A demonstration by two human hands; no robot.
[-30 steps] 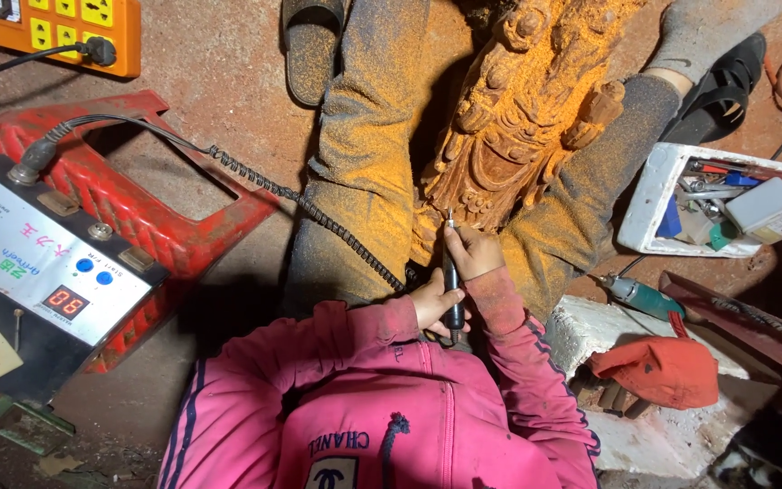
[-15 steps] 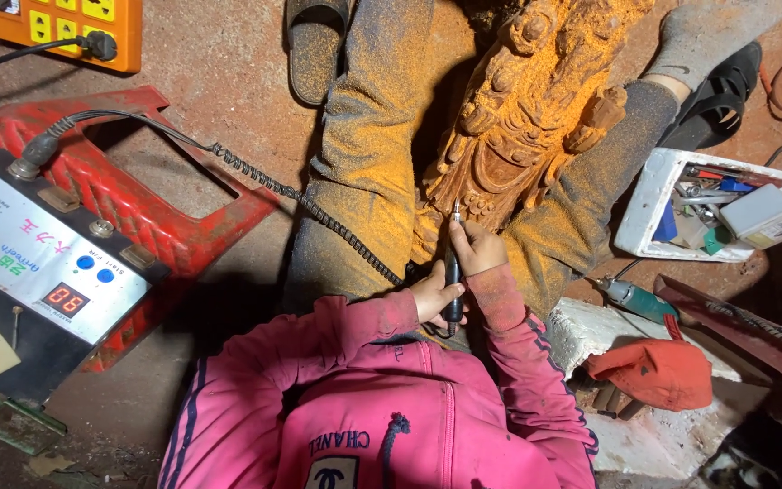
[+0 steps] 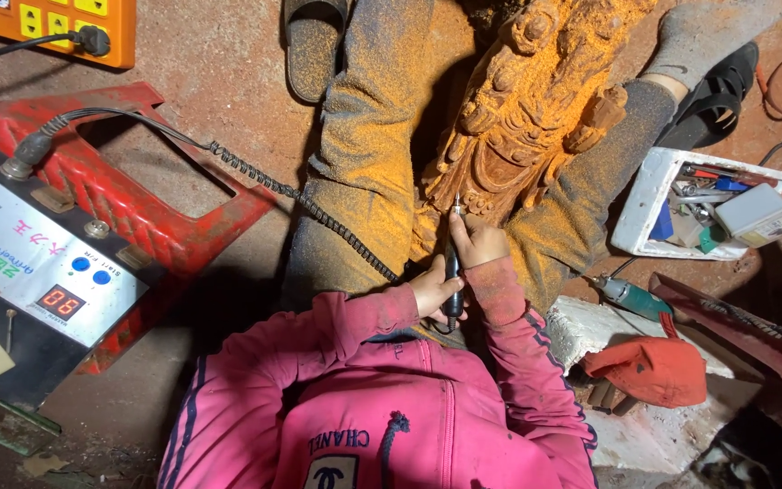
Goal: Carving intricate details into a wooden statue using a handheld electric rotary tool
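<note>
I grip the tool (image 3: pixel 452 272) with both hands, right hand (image 3: pixel 479 243) up front steering, left hand (image 3: pixel 434 288) bracing behind; my legs wedge the carving (image 3: pixel 527 118) steady.

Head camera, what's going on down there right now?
A person in a pink jacket sits on the floor with a dusty wooden carving propped between their legs. Both hands grip a slim black rotary tool: the right hand near its tip, the left hand lower on its body. The tip meets the carving's lower part. A coiled cable runs from the tool to a control box on a red stool. Orange dust coats the trousers.
</note>
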